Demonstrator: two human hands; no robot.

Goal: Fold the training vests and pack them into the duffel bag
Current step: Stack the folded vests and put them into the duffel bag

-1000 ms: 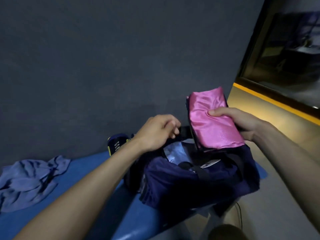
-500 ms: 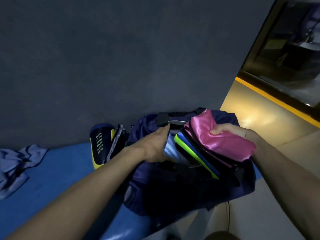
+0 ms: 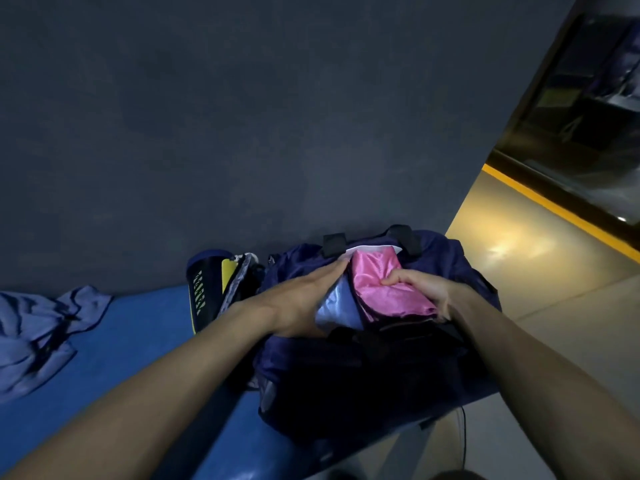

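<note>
The folded pink vest (image 3: 388, 289) is being gripped by the right hand (image 3: 426, 292), thumb curled over its top, inside the open mouth of the navy duffel bag (image 3: 346, 382) on the blue bench (image 3: 138, 341). The bag's opening is being held apart by the left hand (image 3: 304, 299), fingers straight against a pale blue lining (image 3: 337, 308). A crumpled blue vest (image 3: 38, 337) is lying at the bench's left end, well apart.

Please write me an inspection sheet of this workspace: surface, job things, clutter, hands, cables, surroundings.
Surface: blue padded bench.
Job's things: pink folded vest in the open navy duffel bag; light blue vest beside it inside.
Clutter: crumpled blue cloth at left; navy-yellow pouch by the bag.
Hands: left hand flat, spreading the opening; right hand in a grip on the pink vest.
Cables: thin dark cord hanging below the bench edge.
Surroundings: dark wall; floor with yellow stripe.
</note>
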